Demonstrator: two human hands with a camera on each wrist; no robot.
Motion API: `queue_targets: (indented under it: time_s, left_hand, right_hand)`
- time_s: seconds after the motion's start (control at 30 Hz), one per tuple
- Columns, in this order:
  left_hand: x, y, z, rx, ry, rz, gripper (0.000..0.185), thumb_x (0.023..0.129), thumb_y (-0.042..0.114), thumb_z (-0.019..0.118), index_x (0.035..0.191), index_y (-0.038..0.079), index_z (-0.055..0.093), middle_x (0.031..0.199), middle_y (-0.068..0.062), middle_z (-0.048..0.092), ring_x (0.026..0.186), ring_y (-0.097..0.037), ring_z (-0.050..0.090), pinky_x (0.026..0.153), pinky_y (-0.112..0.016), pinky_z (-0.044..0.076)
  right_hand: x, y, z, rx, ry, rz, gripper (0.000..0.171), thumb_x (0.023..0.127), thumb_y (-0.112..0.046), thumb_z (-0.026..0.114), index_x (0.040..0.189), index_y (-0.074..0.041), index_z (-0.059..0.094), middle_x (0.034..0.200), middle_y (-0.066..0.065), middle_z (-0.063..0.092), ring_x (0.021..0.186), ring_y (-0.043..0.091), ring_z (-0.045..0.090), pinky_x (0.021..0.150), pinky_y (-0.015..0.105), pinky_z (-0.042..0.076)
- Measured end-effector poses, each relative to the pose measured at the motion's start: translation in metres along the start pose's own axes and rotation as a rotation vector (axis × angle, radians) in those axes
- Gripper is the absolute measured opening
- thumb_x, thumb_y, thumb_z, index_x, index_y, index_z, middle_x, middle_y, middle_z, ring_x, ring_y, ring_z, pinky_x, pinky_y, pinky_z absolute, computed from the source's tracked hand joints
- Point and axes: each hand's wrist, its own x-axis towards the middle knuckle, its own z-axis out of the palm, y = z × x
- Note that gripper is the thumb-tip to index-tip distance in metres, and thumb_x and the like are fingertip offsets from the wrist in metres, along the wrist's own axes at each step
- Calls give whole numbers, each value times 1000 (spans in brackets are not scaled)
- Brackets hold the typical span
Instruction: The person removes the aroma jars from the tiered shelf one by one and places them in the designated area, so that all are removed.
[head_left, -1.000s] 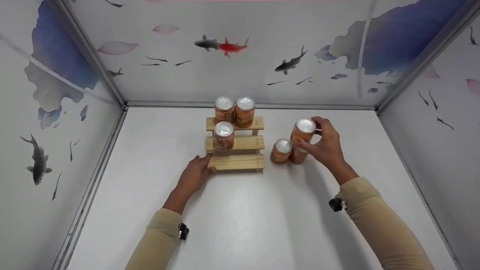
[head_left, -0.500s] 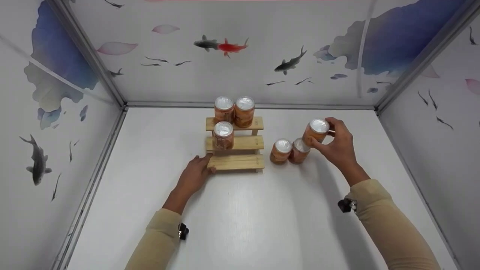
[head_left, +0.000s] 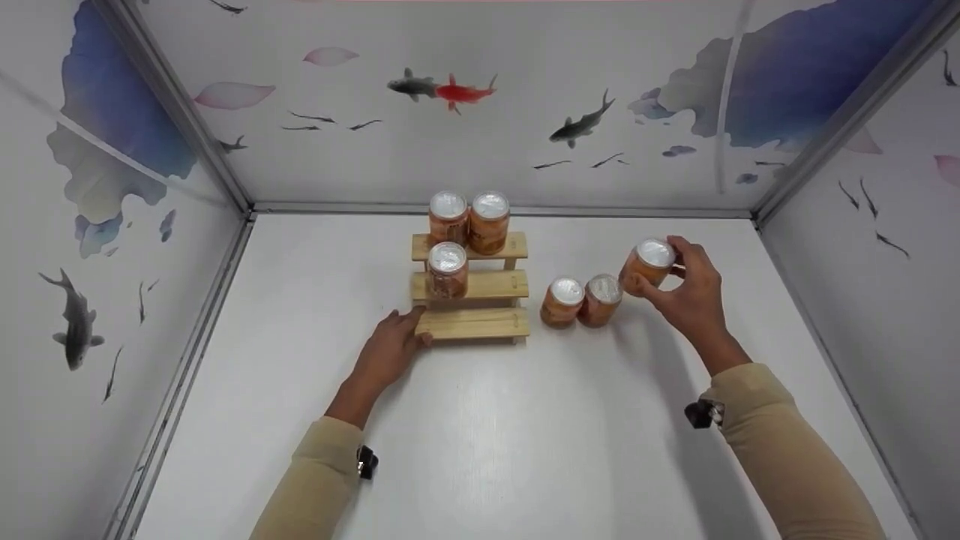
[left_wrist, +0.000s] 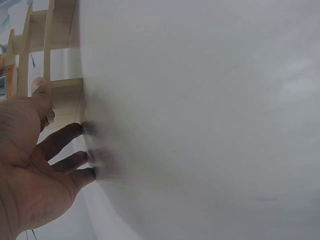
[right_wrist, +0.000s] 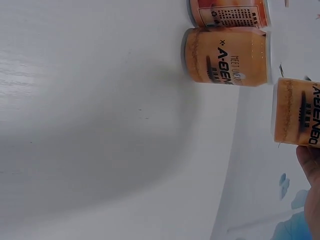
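My right hand (head_left: 694,289) holds a can (head_left: 646,264) with a silver top and an orange-brown label, thumb on one side and fingers on the other. In the right wrist view this can (right_wrist: 297,112) is raised above the table. Just left of it, two similar cans (head_left: 562,304) stand side by side on the table. My left hand (head_left: 390,345) grips the left end of the lowest plank of a three-step wooden rack (head_left: 472,324). In the left wrist view, several other fingers (left_wrist: 72,161) of that hand reach down to the tabletop.
Two cans (head_left: 489,225) stand on the rack's top step, and one can (head_left: 448,274) sits at the left of its middle step. White walls painted with fish (head_left: 465,94) enclose the white table (head_left: 480,450) at the back and both sides.
My right hand has carried its can rightward, from over the right-hand can on the table to beside it. The left hand and the rack have stayed put.
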Motion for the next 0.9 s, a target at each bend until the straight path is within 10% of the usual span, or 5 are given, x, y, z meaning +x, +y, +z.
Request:
queue_targets:
  time_s: [0.37,0.63,0.9]
  left_hand:
    - [-1,1,-1,2,14,32,66,110,43,64,167,13,49,158,-32,59,159,-55,43,128,-67,40]
    - [-2,1,0,11,11,10,67,110,44,63,168,14,49,159,-31,58,160,-53,42,129,-67,40]
    - [-2,2,-1,6,4,16,66,111,43,63,168,14,49,162,-30,56,160,-53,41,129,-67,39]
  right_hand:
    - [-9,13,-3,-10,-17,27,75,87,-8,95,149,8,55,135,27,63,123,41,69,93,-1,44]
    - [-18,25,5,12,-69,93,72,92,-13,93,149,6,55,138,25,61,128,42,66,104,62,61]
    - [-27,32,15,32,-111,127,74,90,-13,94,149,7,53,139,27,60,129,46,64,105,66,60]
